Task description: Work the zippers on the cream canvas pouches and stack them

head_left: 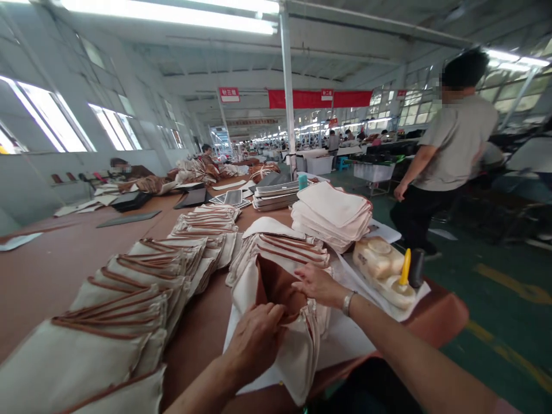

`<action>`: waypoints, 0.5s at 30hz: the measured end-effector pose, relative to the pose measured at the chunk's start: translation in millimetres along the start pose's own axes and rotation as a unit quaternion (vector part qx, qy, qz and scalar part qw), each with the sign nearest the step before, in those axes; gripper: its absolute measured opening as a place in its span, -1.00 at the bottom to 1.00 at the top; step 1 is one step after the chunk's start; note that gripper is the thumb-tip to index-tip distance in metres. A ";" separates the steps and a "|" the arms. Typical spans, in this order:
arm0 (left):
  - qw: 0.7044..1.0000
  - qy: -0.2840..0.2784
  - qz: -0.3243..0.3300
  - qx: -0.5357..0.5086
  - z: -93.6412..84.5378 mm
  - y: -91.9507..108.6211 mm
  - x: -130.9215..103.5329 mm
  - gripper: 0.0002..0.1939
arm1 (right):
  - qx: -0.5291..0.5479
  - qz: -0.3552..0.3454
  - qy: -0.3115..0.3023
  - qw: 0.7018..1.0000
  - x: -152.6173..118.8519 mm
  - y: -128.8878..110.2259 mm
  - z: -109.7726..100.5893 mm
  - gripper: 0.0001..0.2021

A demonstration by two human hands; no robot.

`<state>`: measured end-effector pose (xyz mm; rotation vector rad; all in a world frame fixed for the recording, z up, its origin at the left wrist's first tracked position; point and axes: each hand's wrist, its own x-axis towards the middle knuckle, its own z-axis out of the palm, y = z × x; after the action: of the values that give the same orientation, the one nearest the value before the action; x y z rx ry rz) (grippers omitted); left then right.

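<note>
A cream fabric pouch piece [293,359] with a brown lining [276,282] lies in front of me, its mouth spread wide. My left hand [259,333] is closed on the near rim, thumb and fingers pinching the edge. Across the opening, my right hand [319,286], with a bracelet at the wrist, grips the right rim with bent fingers. Just beyond sits a stack of similar pieces [284,250] with brown edges. White paper [345,339] lies beneath the work.
Rows of cream pieces [125,299] overlap along the left. A pale stack [334,210] stands behind right, near a glue container [379,264] with a yellow-handled tool [405,267]. Dark panels [276,192] lie farther back. A person [457,132] stands in the right aisle.
</note>
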<state>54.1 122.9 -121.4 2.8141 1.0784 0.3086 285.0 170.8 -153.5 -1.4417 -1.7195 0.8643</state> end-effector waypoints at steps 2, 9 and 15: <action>1.000 -0.022 0.013 -0.013 1.2 3.2 1.1 -0.88 | 0.013 0.012 -0.016 1.000 -4.4 -5.5 3.5 -0.76; 1.000 -0.008 -0.007 -0.011 6.1 1.0 -2.7 -0.82 | 0.081 0.124 -0.038 0.988 -14.2 -8.5 11.6 -0.72; 0.999 0.014 -0.015 -0.047 -7.3 -1.3 -24.6 -0.74 | 0.086 0.142 -0.005 0.986 -8.1 -6.7 24.6 -0.73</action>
<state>33.7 107.6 -118.1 2.7160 1.0808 0.3881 261.5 160.7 -161.3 -1.5892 -1.4261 1.1427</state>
